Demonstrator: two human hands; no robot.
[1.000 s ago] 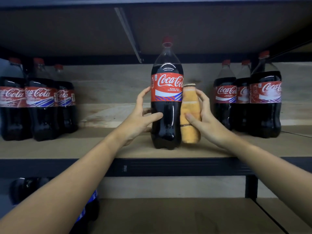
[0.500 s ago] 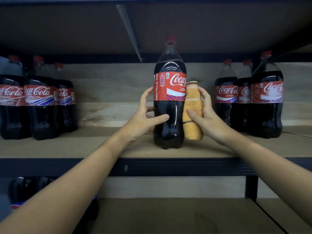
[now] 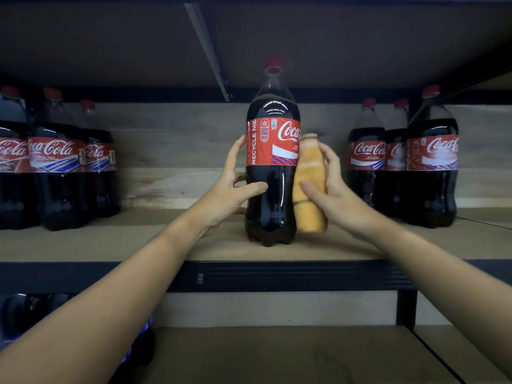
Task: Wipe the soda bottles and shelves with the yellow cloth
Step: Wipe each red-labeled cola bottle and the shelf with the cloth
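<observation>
On the middle shelf (image 3: 116,242), a wood board with a dark metal front rail, I see the big stuff first: a group of cola bottles at far left (image 3: 55,162) and another group at far right (image 3: 401,162), both set toward the back. Wide bare board lies between them, and the centre bottle (image 3: 273,173) stands upright alone in that gap, close to the front edge, well apart from both groups. Its red label shows "RECYCLE ME" turned toward me. Plenty of room on either side; headroom is tighter, the red cap sits close under the upper shelf's underside (image 3: 332,45). Lower shelf (image 3: 277,356) below, with a dark bottle partly hidden behind my left forearm.

My left hand (image 3: 230,195) grips the centre bottle's left side, thumb across the front below the label, fingers curled up along the label edge. My right hand (image 3: 332,195) holds the yellow cloth (image 3: 310,184), folded into an upright pad, pressed against the bottle's right side from label height down to near the base; thumb in front, fingers behind. Cloth is slightly blurred.
</observation>
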